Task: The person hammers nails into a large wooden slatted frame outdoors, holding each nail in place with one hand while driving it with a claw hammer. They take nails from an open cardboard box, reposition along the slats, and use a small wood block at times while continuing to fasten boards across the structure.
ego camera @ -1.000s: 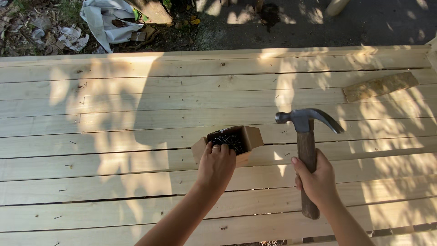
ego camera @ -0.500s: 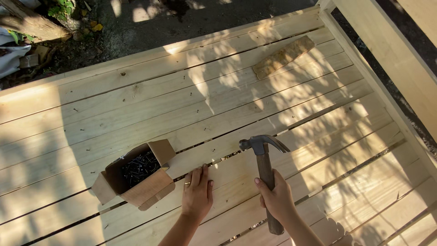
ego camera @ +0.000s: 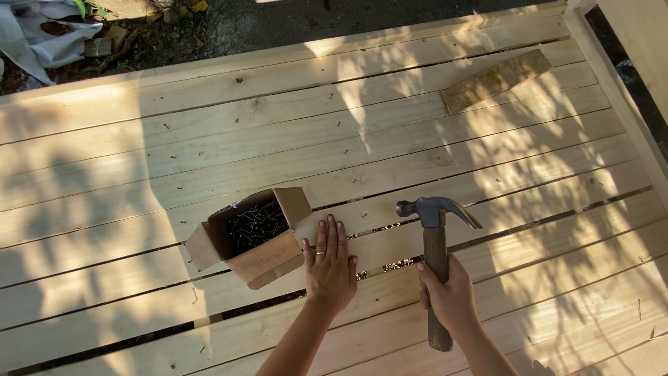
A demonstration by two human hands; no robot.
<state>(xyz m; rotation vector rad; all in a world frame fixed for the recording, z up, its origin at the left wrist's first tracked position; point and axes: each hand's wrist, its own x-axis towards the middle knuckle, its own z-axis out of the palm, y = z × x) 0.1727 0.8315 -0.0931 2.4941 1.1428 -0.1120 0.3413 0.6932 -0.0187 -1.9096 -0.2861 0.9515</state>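
Observation:
My left hand (ego camera: 330, 263) lies flat, fingers together, on a pale wooden deck board (ego camera: 390, 174), right beside an open cardboard box of dark nails (ego camera: 252, 232). My right hand (ego camera: 449, 296) grips the wooden handle of a claw hammer (ego camera: 435, 240); its steel head points left and is held just above the boards. Whether the flat hand holds a nail under it cannot be seen.
A short rough wood block (ego camera: 495, 80) lies on the boards at the upper right. Several nails stick up from the planks. A pale upright rail (ego camera: 630, 83) runs along the right edge. Beyond the deck's far edge are dirt and white sheeting (ego camera: 35, 42).
The view has swung, so the deck now lies at a different angle. My left hand left the box and settled flat on the board next to it. The hammer stays in my right hand.

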